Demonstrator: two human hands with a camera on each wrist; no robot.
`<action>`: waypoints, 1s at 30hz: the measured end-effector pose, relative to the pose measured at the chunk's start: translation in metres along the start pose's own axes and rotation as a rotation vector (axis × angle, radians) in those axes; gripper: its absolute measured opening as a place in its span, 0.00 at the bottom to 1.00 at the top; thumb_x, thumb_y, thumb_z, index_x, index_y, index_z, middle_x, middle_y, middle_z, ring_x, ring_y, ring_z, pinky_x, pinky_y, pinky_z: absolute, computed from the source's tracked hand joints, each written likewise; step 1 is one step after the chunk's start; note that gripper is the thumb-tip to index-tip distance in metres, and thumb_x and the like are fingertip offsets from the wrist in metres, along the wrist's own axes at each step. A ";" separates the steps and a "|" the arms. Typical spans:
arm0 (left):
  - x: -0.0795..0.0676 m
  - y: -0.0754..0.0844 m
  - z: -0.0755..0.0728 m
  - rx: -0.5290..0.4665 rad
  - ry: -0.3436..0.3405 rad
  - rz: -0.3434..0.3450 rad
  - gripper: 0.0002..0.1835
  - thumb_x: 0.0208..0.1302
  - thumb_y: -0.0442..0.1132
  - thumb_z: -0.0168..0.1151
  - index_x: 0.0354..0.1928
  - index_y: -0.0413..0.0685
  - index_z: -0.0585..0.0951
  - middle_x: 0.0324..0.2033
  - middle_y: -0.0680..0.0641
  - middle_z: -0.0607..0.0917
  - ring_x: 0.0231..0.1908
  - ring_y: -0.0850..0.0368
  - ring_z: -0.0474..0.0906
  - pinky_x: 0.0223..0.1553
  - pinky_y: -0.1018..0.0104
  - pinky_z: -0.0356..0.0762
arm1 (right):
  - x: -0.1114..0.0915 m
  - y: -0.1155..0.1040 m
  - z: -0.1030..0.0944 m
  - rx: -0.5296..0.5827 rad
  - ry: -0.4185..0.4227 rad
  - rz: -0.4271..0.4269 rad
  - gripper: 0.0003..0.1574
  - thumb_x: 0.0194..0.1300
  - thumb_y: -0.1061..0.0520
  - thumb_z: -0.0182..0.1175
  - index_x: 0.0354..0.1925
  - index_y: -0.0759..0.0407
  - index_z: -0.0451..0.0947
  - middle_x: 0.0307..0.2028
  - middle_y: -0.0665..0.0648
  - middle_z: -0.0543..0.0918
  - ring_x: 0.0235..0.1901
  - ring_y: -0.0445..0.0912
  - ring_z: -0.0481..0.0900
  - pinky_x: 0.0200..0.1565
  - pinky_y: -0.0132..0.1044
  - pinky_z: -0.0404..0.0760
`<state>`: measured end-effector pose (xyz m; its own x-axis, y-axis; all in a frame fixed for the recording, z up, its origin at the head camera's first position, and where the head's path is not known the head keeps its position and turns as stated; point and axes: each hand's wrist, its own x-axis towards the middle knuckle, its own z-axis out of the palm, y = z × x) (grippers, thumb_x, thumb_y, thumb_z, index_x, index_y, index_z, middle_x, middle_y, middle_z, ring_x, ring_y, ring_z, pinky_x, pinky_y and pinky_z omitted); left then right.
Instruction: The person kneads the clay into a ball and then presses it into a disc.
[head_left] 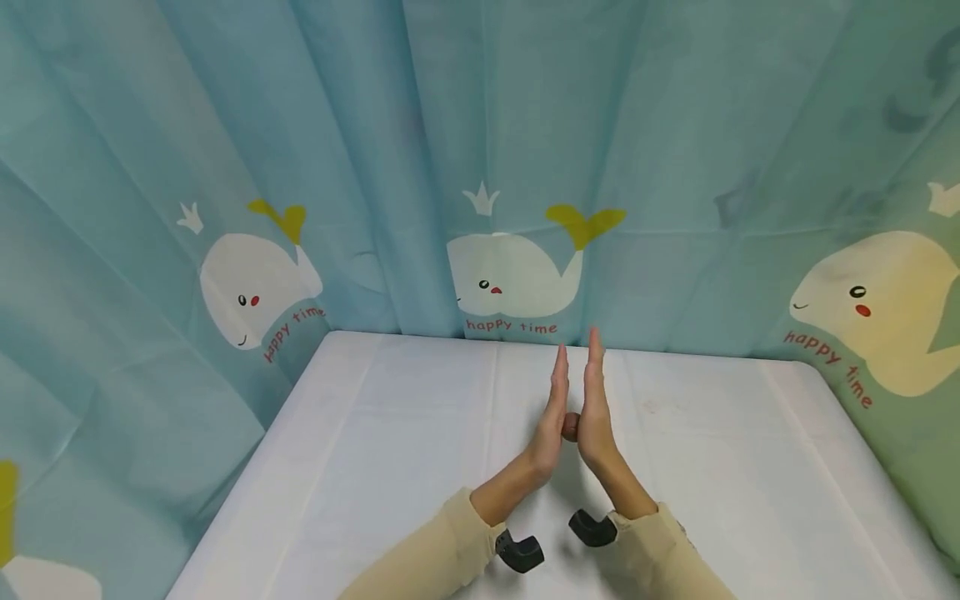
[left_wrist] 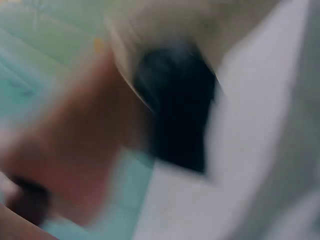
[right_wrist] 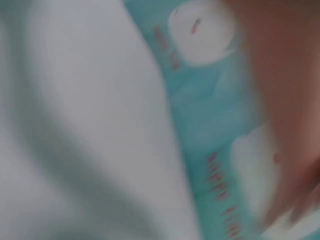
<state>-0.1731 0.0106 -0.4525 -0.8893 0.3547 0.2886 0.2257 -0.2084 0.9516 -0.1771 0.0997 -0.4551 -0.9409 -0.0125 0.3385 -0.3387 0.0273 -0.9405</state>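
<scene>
Between the two palms sits a small brown ball [head_left: 571, 427], partly covered by the hands. My left hand [head_left: 551, 425] presses on it from the left with fingers straight and pointing away. From the other side my right hand [head_left: 596, 408] presses its flat palm against the ball, fingers likewise straight. Both hands are held upright above the white table, palms facing. In the left wrist view the ball shows as a dark blurred lump [left_wrist: 30, 202] under a blurred hand [left_wrist: 70, 160]. The right wrist view is smeared, with part of a hand [right_wrist: 292, 110] at its right edge.
A white table [head_left: 405, 433] lies under the hands. Behind and at both sides hangs a blue-green curtain [head_left: 360, 167] printed with white whales. Black wrist devices [head_left: 519, 552] stick out from the beige sleeves [head_left: 442, 546] close over the table.
</scene>
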 end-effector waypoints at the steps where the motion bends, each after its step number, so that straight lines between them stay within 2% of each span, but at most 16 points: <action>1: 0.000 0.003 0.001 0.001 -0.004 0.014 0.34 0.82 0.58 0.16 0.83 0.56 0.35 0.82 0.53 0.34 0.80 0.55 0.27 0.76 0.43 0.30 | 0.001 0.006 -0.002 0.005 0.008 0.003 0.35 0.83 0.40 0.19 0.83 0.35 0.32 0.82 0.42 0.31 0.79 0.42 0.27 0.74 0.55 0.43; 4: 0.005 0.008 -0.001 0.021 -0.009 0.074 0.35 0.83 0.58 0.17 0.83 0.51 0.35 0.82 0.49 0.34 0.80 0.53 0.28 0.76 0.42 0.29 | -0.007 0.020 0.001 0.022 0.004 0.004 0.35 0.84 0.43 0.19 0.83 0.39 0.32 0.82 0.44 0.32 0.79 0.45 0.23 0.75 0.60 0.34; 5: 0.007 0.007 -0.003 0.035 -0.005 0.090 0.35 0.83 0.56 0.17 0.83 0.48 0.34 0.82 0.48 0.34 0.80 0.53 0.27 0.76 0.42 0.28 | -0.012 0.022 0.005 0.033 -0.001 -0.009 0.35 0.84 0.45 0.21 0.84 0.41 0.33 0.82 0.43 0.33 0.78 0.45 0.20 0.73 0.62 0.23; 9: 0.016 -0.004 -0.014 0.081 0.052 0.102 0.33 0.83 0.51 0.18 0.82 0.44 0.33 0.82 0.46 0.33 0.80 0.51 0.28 0.76 0.40 0.27 | -0.028 0.015 0.018 0.027 -0.019 -0.057 0.37 0.83 0.46 0.27 0.84 0.43 0.36 0.82 0.46 0.37 0.79 0.47 0.24 0.72 0.66 0.26; 13: 0.014 -0.013 -0.013 0.049 0.055 0.049 0.33 0.83 0.52 0.18 0.82 0.50 0.32 0.82 0.50 0.33 0.80 0.53 0.28 0.76 0.40 0.28 | -0.020 0.004 0.017 0.005 0.009 -0.108 0.37 0.83 0.46 0.30 0.84 0.44 0.37 0.83 0.49 0.39 0.80 0.46 0.27 0.73 0.65 0.27; 16: 0.008 -0.013 -0.005 -0.017 0.039 0.003 0.34 0.83 0.56 0.19 0.83 0.56 0.32 0.82 0.52 0.33 0.80 0.54 0.29 0.76 0.42 0.29 | -0.008 0.004 0.009 -0.011 0.052 -0.095 0.37 0.83 0.45 0.32 0.84 0.43 0.38 0.83 0.47 0.40 0.80 0.43 0.32 0.76 0.58 0.33; 19: 0.004 -0.009 0.001 -0.072 0.040 -0.023 0.34 0.82 0.60 0.19 0.83 0.59 0.33 0.82 0.52 0.35 0.80 0.56 0.30 0.77 0.45 0.30 | -0.003 0.009 0.002 0.007 0.074 -0.048 0.36 0.83 0.45 0.32 0.83 0.39 0.38 0.82 0.43 0.40 0.80 0.40 0.35 0.76 0.45 0.42; 23: 0.004 -0.005 0.003 -0.075 0.051 -0.017 0.35 0.81 0.60 0.17 0.83 0.58 0.35 0.82 0.51 0.36 0.80 0.56 0.31 0.77 0.46 0.31 | -0.007 0.016 -0.001 0.041 0.062 0.000 0.35 0.83 0.44 0.32 0.82 0.33 0.38 0.82 0.42 0.41 0.80 0.40 0.37 0.61 0.29 0.63; 26: 0.005 -0.006 0.002 -0.053 0.059 -0.013 0.35 0.82 0.59 0.16 0.83 0.56 0.34 0.82 0.51 0.35 0.80 0.56 0.30 0.77 0.46 0.31 | -0.009 0.019 0.001 0.040 0.060 0.007 0.35 0.83 0.43 0.32 0.82 0.33 0.39 0.82 0.43 0.41 0.79 0.41 0.39 0.44 0.27 0.70; 27: 0.005 -0.007 0.002 -0.047 0.060 -0.015 0.35 0.82 0.59 0.16 0.83 0.55 0.34 0.82 0.51 0.34 0.80 0.56 0.29 0.77 0.46 0.31 | -0.009 0.020 0.002 0.040 0.063 0.008 0.35 0.83 0.43 0.33 0.82 0.33 0.39 0.82 0.43 0.42 0.79 0.42 0.39 0.41 0.27 0.70; 30: 0.005 -0.011 0.001 -0.062 0.072 -0.020 0.34 0.82 0.58 0.17 0.83 0.55 0.34 0.82 0.53 0.34 0.80 0.57 0.28 0.77 0.46 0.29 | -0.010 0.018 0.003 0.042 0.065 0.046 0.35 0.83 0.42 0.35 0.82 0.30 0.40 0.81 0.44 0.43 0.79 0.43 0.42 0.43 0.30 0.71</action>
<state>-0.1799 0.0159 -0.4611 -0.9203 0.2929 0.2593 0.1848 -0.2587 0.9481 -0.1738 0.0968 -0.4753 -0.9542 0.0525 0.2944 -0.2956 -0.0158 -0.9552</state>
